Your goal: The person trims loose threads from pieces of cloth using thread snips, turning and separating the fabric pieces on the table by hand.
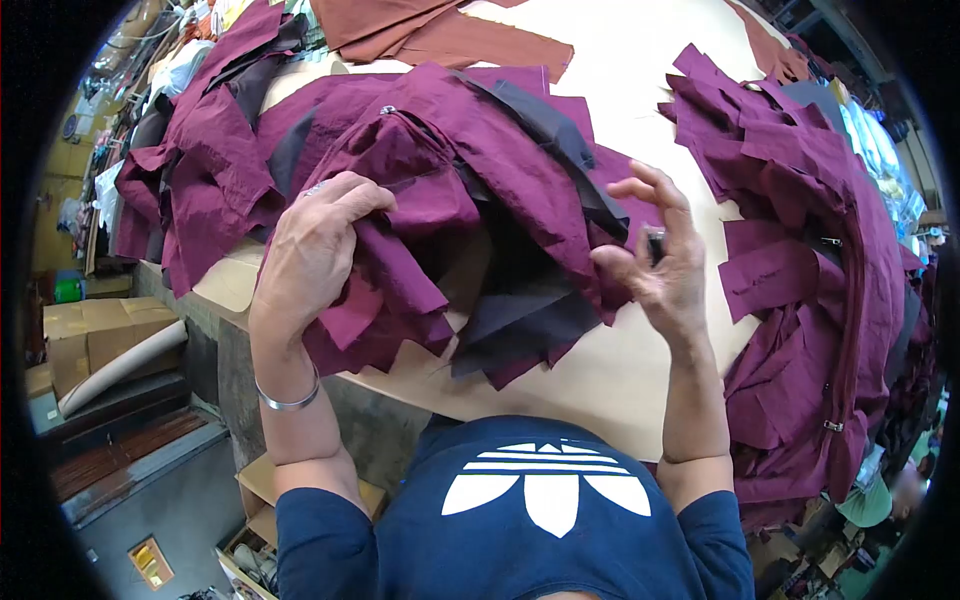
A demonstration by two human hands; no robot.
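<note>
Reaching over a pale tabletop, the person in a navy shirt has both forearms raised from bent elbows, the two hands well apart. The left hand, a silver bangle below its wrist, is turned back-upward, its fingers bent over and closed on the near-left part of a maroon cloth bundle. The right hand is at the bundle's right side, palm partly showing, fingers curled and parted from the thumb. A small dark object sits between them, too small to name, and I can't tell how firmly it is held.

The bundle lies on the table between the hands, with dark grey pieces among its folds and a zipper pull near its top. More maroon cloth is heaped to the right, and rust-brown cloth lies at the far side.
</note>
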